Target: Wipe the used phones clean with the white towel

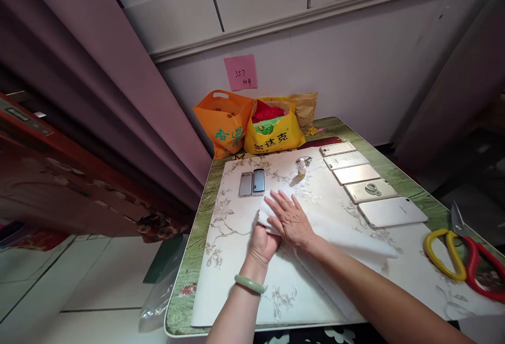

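Observation:
A soft white cloth (347,236) is gathered over my left hand (265,243) and trails to the right across the table. My left hand, with a green bangle (249,284) on its wrist, holds the cloth from below; its fingertips are covered. Whether anything lies inside the cloth is hidden. On top of it rests my right hand (292,220), palm down with the fingers stretched out. Just beyond my hands are a silver phone (245,184) and a dark-screened phone (258,181), side by side. A small white bottle (302,167) stands upright farther back.
Several phones lie in a row at the right, the nearest a white phone (392,212). Large scissors (453,254) with yellow and red handles are at the right edge. An orange bag (226,123) and a yellow bag (274,136) stand against the wall. A flowered sheet (224,296) covers the table.

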`<state>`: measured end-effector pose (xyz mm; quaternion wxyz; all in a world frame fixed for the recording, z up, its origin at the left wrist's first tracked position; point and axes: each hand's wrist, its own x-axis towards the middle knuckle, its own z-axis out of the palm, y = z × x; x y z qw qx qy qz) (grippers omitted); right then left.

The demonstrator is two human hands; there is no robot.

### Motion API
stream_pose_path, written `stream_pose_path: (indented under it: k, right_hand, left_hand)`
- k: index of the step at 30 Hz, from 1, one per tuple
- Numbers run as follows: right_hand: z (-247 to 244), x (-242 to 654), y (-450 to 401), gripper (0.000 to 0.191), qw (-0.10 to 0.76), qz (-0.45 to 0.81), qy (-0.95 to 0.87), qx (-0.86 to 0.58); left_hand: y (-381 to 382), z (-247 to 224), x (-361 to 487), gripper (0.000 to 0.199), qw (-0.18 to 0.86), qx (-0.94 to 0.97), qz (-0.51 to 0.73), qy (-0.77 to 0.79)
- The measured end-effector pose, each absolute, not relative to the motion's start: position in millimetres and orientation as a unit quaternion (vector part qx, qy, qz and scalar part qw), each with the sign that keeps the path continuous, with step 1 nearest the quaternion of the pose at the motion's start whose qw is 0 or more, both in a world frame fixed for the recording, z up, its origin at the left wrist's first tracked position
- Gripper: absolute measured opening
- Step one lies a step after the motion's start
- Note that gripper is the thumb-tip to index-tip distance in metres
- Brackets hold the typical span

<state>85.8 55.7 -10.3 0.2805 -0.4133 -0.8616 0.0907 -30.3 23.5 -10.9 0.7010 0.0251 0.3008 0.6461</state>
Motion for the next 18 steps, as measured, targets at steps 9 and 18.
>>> stream_pose_path:
  k: [9, 18]
  right_hand:
    - [-21, 93, 78, 0.052, 0.386, 0.15, -0.778, -0.473]
    - [-14, 109, 43, 0.052, 0.392, 0.04, -0.862, -0.32]
  left_hand:
    - [17, 3, -23, 0.029, 0.7, 0.027, 0.636, 0.323]
    - [13, -4, -24, 0.016, 0.696, 0.022, 0.637, 0.331]
